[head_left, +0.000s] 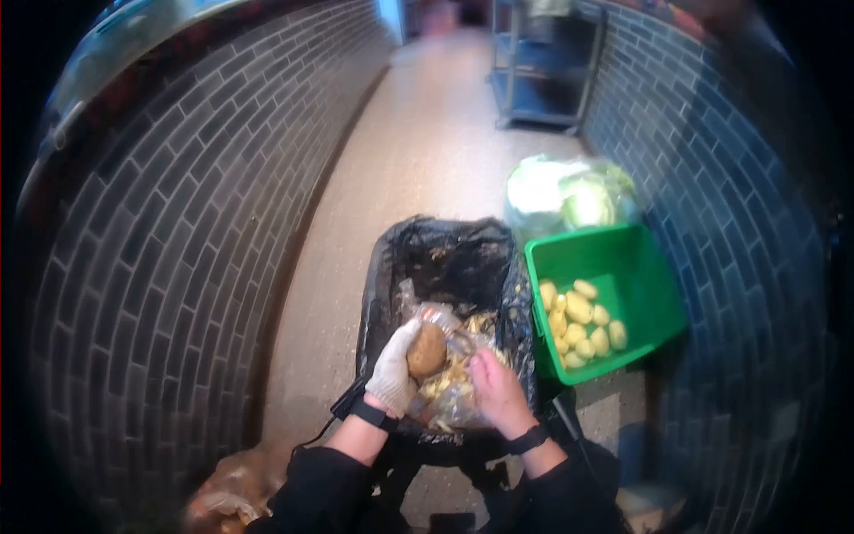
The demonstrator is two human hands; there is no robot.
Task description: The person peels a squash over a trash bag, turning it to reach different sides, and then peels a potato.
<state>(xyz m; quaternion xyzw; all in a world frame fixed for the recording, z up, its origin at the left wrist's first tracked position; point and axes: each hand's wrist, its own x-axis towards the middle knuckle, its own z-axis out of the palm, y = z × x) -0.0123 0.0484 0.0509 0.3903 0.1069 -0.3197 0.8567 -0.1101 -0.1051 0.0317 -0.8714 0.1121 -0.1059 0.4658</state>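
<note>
My left hand (393,367), in a pale knitted glove, holds a brown unpeeled potato (428,349) over a bin lined with a black bag (382,294). To its right, my bare right hand (498,390) is closed around a peeler (466,342), its head close to the potato. Peelings (438,384) and clear plastic lie in the bin below both hands. Several peeled yellow potatoes (578,308) rest in a green tub (645,285) just right of the bin.
Behind the tub sits a clear bag with green cabbage (589,201). A metal rack (544,93) stands farther back by the right tiled wall (712,169). Another tiled wall (196,196) runs along the left. A plastic bag (233,489) lies at lower left.
</note>
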